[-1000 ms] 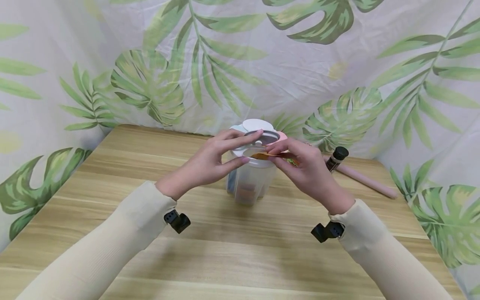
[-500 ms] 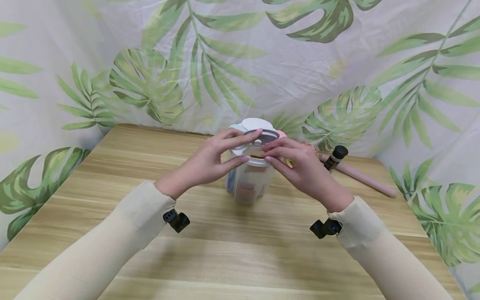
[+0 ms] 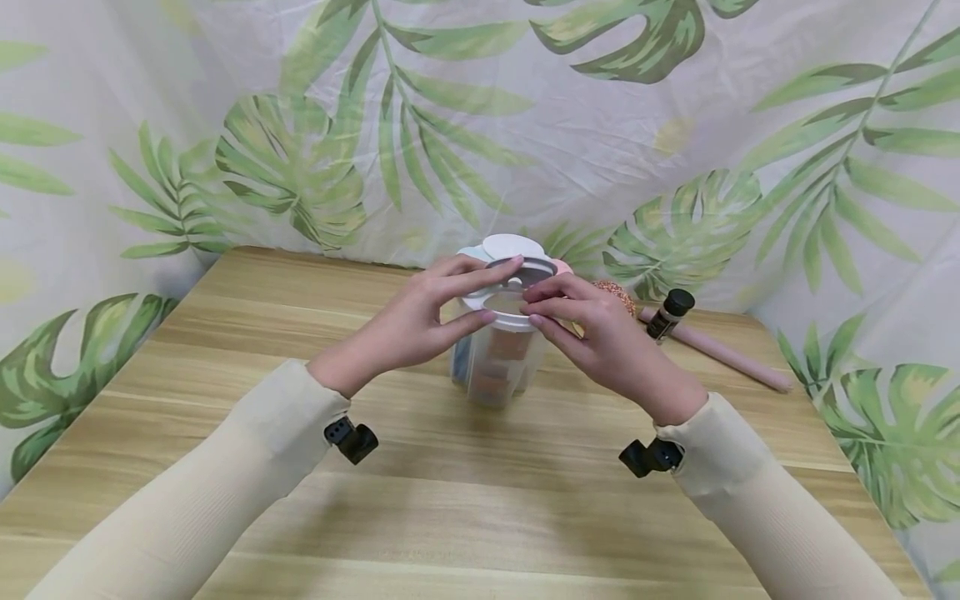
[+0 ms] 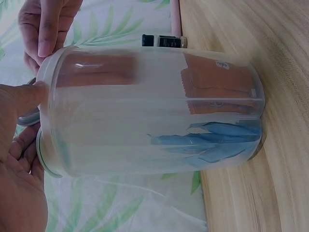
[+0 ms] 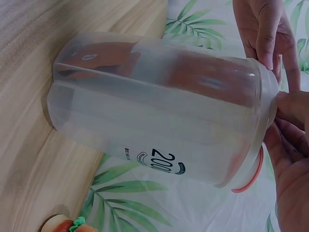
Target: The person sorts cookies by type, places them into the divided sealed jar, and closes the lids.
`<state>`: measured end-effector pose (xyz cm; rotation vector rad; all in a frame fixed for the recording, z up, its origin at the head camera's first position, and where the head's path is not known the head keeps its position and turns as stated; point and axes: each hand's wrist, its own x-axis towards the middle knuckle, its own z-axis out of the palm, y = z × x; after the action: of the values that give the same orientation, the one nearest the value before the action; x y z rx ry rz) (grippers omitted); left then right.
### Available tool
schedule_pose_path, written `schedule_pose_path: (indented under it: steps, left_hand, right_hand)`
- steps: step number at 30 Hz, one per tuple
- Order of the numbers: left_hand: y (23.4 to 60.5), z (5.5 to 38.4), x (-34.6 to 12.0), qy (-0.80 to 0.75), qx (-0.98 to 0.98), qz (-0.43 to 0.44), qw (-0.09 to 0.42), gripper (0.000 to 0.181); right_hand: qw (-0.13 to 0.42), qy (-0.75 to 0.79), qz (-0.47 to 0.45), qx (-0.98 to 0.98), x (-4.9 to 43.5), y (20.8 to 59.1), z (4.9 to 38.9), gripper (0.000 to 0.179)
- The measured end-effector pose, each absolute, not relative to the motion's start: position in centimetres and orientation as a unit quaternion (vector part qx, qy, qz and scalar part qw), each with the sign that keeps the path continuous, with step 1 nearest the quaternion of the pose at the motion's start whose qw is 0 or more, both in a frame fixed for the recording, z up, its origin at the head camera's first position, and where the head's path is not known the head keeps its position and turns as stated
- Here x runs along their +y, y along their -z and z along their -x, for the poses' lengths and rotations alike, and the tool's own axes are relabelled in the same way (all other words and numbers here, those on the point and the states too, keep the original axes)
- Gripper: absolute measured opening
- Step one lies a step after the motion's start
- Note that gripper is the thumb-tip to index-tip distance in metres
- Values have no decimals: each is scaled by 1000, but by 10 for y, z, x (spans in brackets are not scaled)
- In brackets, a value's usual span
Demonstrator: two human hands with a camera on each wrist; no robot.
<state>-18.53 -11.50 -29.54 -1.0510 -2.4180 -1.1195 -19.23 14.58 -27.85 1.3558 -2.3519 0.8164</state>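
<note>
A clear divided storage canister [image 3: 487, 367] stands upright on the wooden table, one lid flap [image 3: 536, 271] raised. My left hand [image 3: 420, 312] holds the lid, thumb on the rim and forefinger against the flap. At the right of the opening, my right hand [image 3: 600, 329] rests its fingertips by the rim, with nothing visible between them. A blurred brown sachet [image 4: 99, 69] is inside the upper part of the front compartment. Below it lie other brown sachets [image 4: 219, 82]; blue packets [image 4: 217, 140] fill the bottom of a neighbouring compartment.
To the right are a black-capped bottle [image 3: 670, 315] and a pink rod [image 3: 735, 358]. An orange speckled round thing [image 3: 617, 293] is partly hidden behind my right hand. A toy burger [image 5: 67, 224] shows in the right wrist view. A leaf-print cloth [image 3: 450, 108] hangs behind the table.
The brown sachet has left my right fingers and dropped through the opening into the canister. My right hand shifted slightly left to the rim; my left hand has stayed on the lid.
</note>
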Motion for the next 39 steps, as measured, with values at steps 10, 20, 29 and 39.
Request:
schedule_pose_path:
  steps: [10, 20, 29, 39]
  left_hand:
    - [295, 185, -115, 386, -835, 365, 143, 60]
    - [294, 186, -114, 388, -834, 366, 142, 60]
    - [295, 184, -116, 397, -833, 363, 133, 65]
    - [293, 184, -112, 427, -831, 327, 145, 45]
  right_hand:
    - [226, -348, -463, -783, 147, 281, 196, 13]
    - [180, -463, -355, -792, 142, 272, 204, 23]
    - [77, -529, -321, -782, 138, 271, 212, 21]
    - [81, -490, -345, -796, 146, 272, 206, 21]
